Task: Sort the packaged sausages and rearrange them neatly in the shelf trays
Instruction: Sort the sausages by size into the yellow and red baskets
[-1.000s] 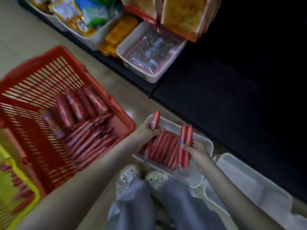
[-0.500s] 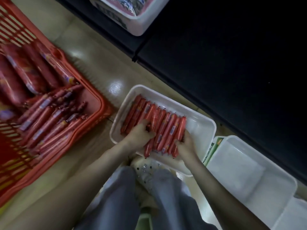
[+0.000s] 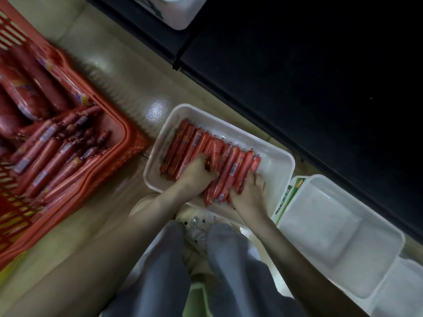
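Note:
A white tray point(image 3: 278, 157) lies on the floor in front of my knees and holds a row of thin red packaged sausages point(image 3: 194, 143) laid side by side. My left hand point(image 3: 196, 176) is over the middle of the row, its fingers curled round a few sausages. At the row's right end my right hand point(image 3: 249, 194) rests its fingers on the near ends of the sausages. To the left, a red basket point(image 3: 129, 136) holds several more thin sausages point(image 3: 50, 159) and thicker red packs point(image 3: 29, 88).
An empty white tray point(image 3: 338, 227) sits at the right, with a green label point(image 3: 291, 193) beside it and another white tray point(image 3: 398, 291) behind. A dark low shelf point(image 3: 297, 76) runs across the top, bearing a white tray point(image 3: 180, 18). My grey trouser legs point(image 3: 160, 266) fill the bottom.
Both hands held sausages upright above the tray a second ago; they have laid them into the row and now stay on it. The view has tilted down.

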Action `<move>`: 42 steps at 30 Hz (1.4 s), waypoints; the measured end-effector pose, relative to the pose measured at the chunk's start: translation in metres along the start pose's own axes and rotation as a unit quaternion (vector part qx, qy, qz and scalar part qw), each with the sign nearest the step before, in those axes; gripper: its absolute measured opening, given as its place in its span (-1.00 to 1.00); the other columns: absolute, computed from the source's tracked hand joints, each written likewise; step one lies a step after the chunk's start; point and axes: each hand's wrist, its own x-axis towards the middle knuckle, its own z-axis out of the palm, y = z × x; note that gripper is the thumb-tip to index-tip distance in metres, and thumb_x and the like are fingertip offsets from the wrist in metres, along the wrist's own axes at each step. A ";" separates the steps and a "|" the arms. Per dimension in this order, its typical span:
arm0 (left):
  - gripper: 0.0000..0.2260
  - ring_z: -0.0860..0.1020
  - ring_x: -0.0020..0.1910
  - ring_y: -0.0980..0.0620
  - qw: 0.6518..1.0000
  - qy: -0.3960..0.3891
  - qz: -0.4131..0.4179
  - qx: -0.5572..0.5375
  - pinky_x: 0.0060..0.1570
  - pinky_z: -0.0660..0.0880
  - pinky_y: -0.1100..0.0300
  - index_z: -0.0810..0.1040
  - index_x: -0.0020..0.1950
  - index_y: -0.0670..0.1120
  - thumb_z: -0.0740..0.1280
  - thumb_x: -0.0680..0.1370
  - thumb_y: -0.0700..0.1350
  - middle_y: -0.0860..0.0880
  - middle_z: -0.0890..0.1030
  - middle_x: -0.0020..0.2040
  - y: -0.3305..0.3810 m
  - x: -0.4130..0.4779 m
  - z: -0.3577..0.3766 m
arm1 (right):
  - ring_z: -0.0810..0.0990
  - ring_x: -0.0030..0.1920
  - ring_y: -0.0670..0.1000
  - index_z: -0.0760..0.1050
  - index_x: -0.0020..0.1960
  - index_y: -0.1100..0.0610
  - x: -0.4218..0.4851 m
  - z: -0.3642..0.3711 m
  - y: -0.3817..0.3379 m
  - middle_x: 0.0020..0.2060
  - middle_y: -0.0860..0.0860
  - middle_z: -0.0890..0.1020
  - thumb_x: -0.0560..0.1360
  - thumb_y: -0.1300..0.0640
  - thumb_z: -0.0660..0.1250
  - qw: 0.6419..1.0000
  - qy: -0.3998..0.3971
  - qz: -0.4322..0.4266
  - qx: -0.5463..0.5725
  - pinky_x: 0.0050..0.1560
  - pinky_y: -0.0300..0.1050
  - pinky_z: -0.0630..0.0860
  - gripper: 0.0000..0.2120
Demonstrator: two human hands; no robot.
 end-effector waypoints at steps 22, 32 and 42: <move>-0.28 -0.24 0.51 -0.27 0.863 0.018 0.059 0.501 0.43 0.08 -0.27 -0.41 0.50 0.10 0.10 0.62 0.16 -0.18 -0.37 0.52 -0.050 0.024 -0.002 | 0.48 -0.06 0.10 -0.37 0.53 -0.03 0.011 -0.006 0.006 0.31 0.15 0.21 0.50 0.27 0.30 0.993 0.014 0.084 -0.085 -0.05 -0.02 0.51 -0.05; -0.23 -0.30 0.51 -0.23 0.882 0.003 0.065 0.467 0.42 0.04 -0.29 -0.41 0.50 0.12 0.11 0.57 0.27 -0.10 -0.43 0.51 -0.055 0.024 0.001 | -0.24 0.53 0.14 -0.38 0.53 0.17 0.008 -0.003 0.002 0.53 0.14 -0.23 0.56 0.04 0.26 0.964 -0.036 -0.073 -0.251 0.53 0.09 -0.14 -0.11; -0.26 -0.30 0.51 -0.24 0.875 0.015 0.068 0.479 0.40 0.07 -0.29 -0.39 0.51 0.10 0.08 0.59 0.26 -0.12 -0.39 0.52 -0.055 0.023 0.003 | -0.52 0.43 0.03 -0.47 0.47 -0.08 0.009 -0.004 0.015 0.46 0.01 -0.45 0.61 -0.08 0.07 0.950 -0.051 -0.133 -0.277 0.44 0.04 -0.45 -0.25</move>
